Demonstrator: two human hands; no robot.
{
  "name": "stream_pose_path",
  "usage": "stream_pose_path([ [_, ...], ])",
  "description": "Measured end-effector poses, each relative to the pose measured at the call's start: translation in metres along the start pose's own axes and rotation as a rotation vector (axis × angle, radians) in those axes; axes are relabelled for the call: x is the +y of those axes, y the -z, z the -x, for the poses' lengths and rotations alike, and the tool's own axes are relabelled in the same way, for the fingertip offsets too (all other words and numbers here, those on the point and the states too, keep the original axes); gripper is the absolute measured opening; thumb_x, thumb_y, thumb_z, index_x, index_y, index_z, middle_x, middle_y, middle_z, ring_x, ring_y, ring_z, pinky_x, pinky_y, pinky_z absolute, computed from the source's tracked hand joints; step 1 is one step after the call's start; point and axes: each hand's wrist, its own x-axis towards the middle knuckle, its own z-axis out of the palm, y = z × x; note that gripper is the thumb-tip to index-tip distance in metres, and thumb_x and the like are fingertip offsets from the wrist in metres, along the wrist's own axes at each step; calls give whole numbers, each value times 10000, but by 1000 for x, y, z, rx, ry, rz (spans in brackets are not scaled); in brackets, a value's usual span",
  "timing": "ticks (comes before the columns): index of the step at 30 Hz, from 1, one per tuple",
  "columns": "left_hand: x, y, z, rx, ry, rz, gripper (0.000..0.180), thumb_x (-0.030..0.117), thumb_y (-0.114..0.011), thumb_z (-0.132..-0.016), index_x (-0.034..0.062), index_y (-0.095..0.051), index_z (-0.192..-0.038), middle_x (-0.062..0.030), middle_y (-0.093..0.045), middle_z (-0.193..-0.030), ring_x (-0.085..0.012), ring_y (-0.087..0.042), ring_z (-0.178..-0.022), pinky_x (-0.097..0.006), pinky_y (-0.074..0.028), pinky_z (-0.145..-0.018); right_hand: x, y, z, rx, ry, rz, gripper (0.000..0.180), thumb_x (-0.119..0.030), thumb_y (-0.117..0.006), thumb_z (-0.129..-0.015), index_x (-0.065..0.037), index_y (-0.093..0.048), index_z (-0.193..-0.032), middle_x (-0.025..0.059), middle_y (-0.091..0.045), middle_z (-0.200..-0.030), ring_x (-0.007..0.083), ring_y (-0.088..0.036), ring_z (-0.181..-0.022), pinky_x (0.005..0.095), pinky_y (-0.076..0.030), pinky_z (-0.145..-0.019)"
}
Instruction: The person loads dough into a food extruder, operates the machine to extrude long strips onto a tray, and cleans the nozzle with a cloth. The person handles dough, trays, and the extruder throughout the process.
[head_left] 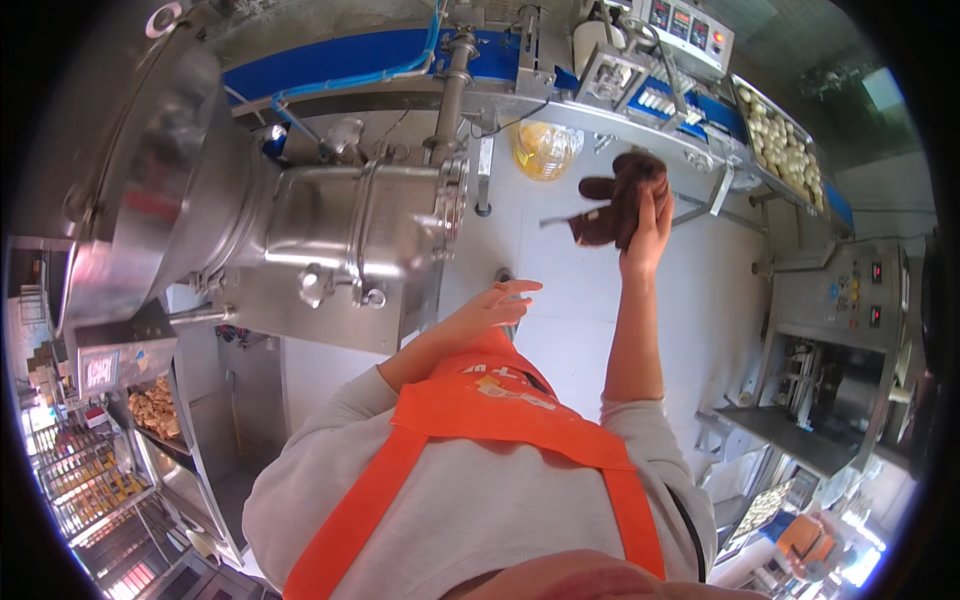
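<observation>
Raised ahead of me on the right, my right hand (648,232) grips a dark brown fabric glove (618,192) with limp, finger-like lobes. Whether it is one glove or a pair I cannot tell. A thin pale strip sticks out from its left edge. My left hand (497,305) is in front of the orange apron (500,395), with its fingers apart and nothing visible in them. To the left of that hand stands a large steel machine (330,220) with a rounded barrel and clamps.
A blue conveyor belt (350,62) runs along the far side, under a control box (690,38). Pale round pieces fill a tray (832,203) at far right. Below the conveyor sits a yellowish clear container (548,150). Another steel machine (830,350) stands right; a person (805,540) is behind it.
</observation>
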Motion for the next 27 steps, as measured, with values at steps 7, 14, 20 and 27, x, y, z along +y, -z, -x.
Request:
stream_pose_path([
  [7,109,50,-65,44,-252,70,509,197,-561,-929,-1,-433,-1380,-124,-398,-1463,-277,-404,-1352,-407,-360,-1080,21,-137,-238,-218,126,74,397,-174,-627,-933,-24,-507,-1281,75,-594,-1218,161,-547,-1115,300,-418,-966],
  [14,223,112,-31,183,-737,31,686,396,-643,-862,19,-422,-1391,-231,-503,-1350,-344,-521,-1216,-449,-410,-989,129,-311,-491,-451,652,514,391,-207,-662,-879,-42,-562,-1219,153,-655,-1061,247,-622,-964,347,-484,-874],
  [20,242,153,-8,552,-1117,174,732,316,-813,-751,146,-455,-1366,-112,-473,-1342,-250,-501,-1100,-493,-400,-922,307,-427,-537,-1331,-62,1036,452,-197,-634,-899,-102,-514,-1325,117,-602,-1190,225,-569,-1082,336,-458,-933],
  [27,288,200,-32,1003,-1057,310,770,289,-782,-767,107,-396,-1408,-162,-424,-1384,-330,-460,-1187,-556,-348,-1005,465,-378,-511,-1772,590,975,604,-107,-724,-752,-279,-539,-1301,58,-362,-1429,390,-456,-1192,468,-504,-885],
])
